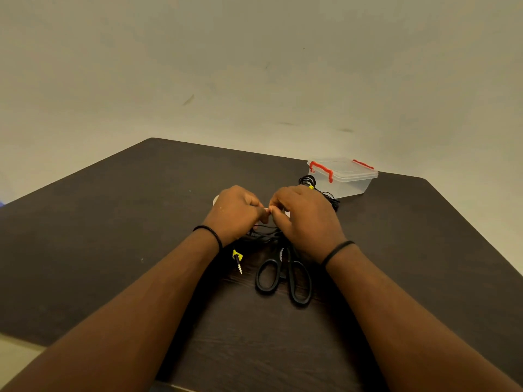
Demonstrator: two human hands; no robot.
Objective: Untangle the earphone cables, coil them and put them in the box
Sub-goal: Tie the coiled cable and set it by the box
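Observation:
My left hand point(236, 212) and my right hand point(305, 216) meet fingertip to fingertip above the middle of the dark table point(113, 236). Both have curled fingers and pinch a black earphone cable point(264, 232), whose loops hang beneath them; the exact pinch point is hidden by the fingers. The cable's jack plug with a yellow tag point(237, 260) lies under my left wrist. A second black cable bundle point(308, 181) sits against the clear plastic box with red latches point(343, 176) at the back right; its lid is on.
Black-handled scissors point(283, 275) lie on the table just in front of my hands, blades hidden under them. A small white object point(216, 200) peeks out behind my left hand. The table's far edge runs close behind the box.

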